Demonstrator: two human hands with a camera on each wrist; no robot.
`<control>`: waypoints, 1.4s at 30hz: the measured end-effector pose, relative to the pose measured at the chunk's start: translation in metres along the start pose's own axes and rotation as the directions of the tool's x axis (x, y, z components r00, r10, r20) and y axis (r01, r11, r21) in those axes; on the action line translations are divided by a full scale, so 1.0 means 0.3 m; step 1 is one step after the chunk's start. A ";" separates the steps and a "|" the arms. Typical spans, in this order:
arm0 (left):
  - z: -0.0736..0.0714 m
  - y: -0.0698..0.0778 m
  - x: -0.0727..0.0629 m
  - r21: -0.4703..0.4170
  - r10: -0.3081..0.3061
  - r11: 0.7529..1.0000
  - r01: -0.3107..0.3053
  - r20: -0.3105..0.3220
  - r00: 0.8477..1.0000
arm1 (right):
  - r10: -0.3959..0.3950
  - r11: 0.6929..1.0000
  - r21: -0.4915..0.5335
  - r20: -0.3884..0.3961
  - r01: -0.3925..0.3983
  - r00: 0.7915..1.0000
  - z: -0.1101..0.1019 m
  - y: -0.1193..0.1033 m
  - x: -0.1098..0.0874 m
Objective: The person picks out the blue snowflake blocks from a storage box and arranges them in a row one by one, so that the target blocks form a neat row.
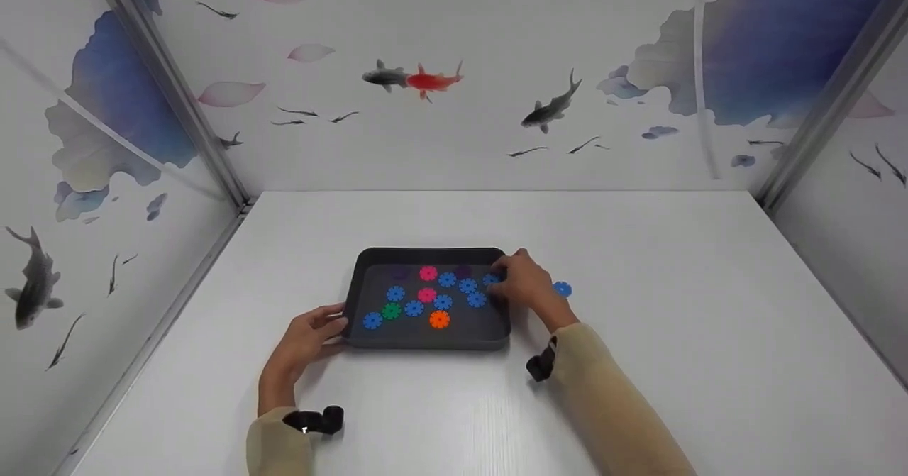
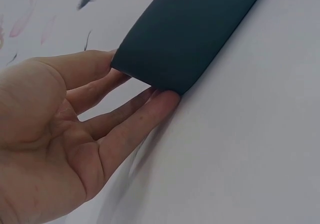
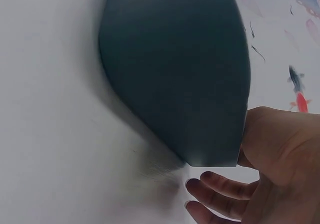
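A dark grey tray (image 1: 433, 344) lies on the white table, with several notched plastic snowflake discs spread on its floor. Most are blue, like the blue disc (image 1: 413, 308); others are an orange disc (image 1: 440, 319), a green disc (image 1: 391, 311) and pink ones. My left hand (image 1: 310, 334) holds the tray's left side, fingertips at rim and bottom corner in the left wrist view. At the far right corner my right hand (image 1: 528, 281) reaches over the wall, fingertips right at another blue disc (image 1: 491, 279). I cannot tell whether they pinch it. Its other fingers hang outside the wall (image 3: 175, 79).
One blue disc (image 1: 562, 289) lies on the table right of the tray, beside my right wrist. White panels with painted fish and petals, such as the back wall (image 1: 489, 157), enclose the table (image 1: 674, 320) at the back and sides.
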State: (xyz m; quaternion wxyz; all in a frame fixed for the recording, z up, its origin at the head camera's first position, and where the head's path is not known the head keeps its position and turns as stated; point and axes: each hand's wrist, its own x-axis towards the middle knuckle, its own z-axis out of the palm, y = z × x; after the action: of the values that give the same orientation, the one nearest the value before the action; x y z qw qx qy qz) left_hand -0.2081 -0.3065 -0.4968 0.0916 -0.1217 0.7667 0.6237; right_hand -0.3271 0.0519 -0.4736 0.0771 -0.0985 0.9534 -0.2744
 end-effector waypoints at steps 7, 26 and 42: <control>0.003 0.002 0.004 0.002 0.003 1.000 -0.003 -0.008 1.000 | 0.037 0.999 0.017 0.004 -0.037 0.999 0.002 -0.011 0.008; 0.003 0.001 0.000 -0.006 0.009 1.000 -0.009 -0.006 1.000 | 0.052 0.998 0.040 -0.012 -0.052 0.999 0.013 -0.002 0.023; 0.002 -0.004 -0.001 -0.001 0.007 1.000 -0.007 -0.020 1.000 | -0.003 1.000 -0.024 -0.004 0.003 1.000 0.021 0.010 0.033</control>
State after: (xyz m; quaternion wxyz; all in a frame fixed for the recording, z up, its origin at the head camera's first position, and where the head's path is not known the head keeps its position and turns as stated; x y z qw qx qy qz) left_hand -0.2074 -0.3060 -0.4980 0.0817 -0.1252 0.7677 0.6231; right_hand -0.3359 0.0489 -0.4816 0.0737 -0.1001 0.9567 -0.2633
